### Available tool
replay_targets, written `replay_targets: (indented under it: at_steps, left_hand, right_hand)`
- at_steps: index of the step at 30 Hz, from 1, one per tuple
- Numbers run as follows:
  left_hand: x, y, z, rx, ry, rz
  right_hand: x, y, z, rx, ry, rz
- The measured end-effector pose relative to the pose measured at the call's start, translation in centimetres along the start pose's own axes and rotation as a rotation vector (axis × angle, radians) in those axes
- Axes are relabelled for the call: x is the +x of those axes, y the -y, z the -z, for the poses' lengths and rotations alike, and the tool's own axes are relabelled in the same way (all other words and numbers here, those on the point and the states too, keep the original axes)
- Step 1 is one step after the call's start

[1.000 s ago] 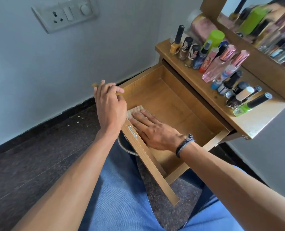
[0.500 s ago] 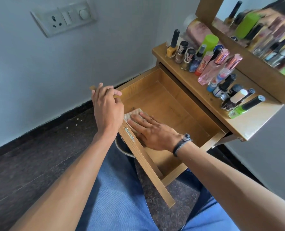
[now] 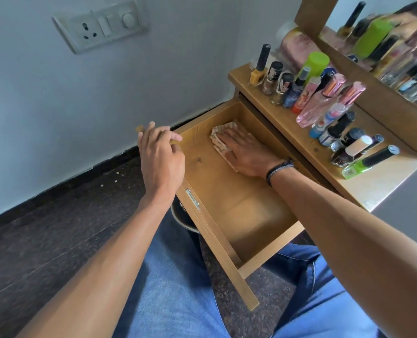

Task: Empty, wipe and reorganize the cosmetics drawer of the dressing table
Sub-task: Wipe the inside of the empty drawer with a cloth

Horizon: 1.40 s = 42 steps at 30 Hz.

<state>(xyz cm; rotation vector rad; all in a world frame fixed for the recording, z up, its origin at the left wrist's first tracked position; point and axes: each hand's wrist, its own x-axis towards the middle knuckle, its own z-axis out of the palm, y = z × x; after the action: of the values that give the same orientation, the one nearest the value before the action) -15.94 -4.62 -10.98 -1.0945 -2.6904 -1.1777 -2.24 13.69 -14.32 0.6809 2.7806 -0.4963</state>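
One flat right hand (image 3: pixel 245 151) presses a crumpled, half-hidden patterned cloth (image 3: pixel 217 139) onto the smooth wooden drawer (image 3: pixel 239 206) floor; the left hand (image 3: pixel 162 162) curls over its front edge.

Home bedroom: dressing table (image 3: pixel 371 186), cosmetics (image 3: pixel 317 103).
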Motion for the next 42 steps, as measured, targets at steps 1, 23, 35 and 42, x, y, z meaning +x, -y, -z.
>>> replay_targets:
  at_steps: [1, 23, 35, 42]
  left_hand:
    - [0.0, 0.0, 0.0, 0.001, 0.000, 0.001]
    - [0.2, -0.3, 0.2, 0.007, 0.011, 0.011]
    - [0.2, -0.2, 0.1, 0.016, 0.005, 0.005]
    - [0.2, -0.1, -0.1, 0.012, 0.003, 0.007]
  right_hand:
    - [0.2, -0.3, 0.2, 0.015, -0.004, -0.011]
    - [-6.5, 0.1, 0.3, 0.281, -0.067, -0.366]
    - [-13.8, 0.7, -0.9, 0.041, -0.065, -0.479]
    - [-13.7, 4.6, -1.8, -0.115, -0.003, -0.358]
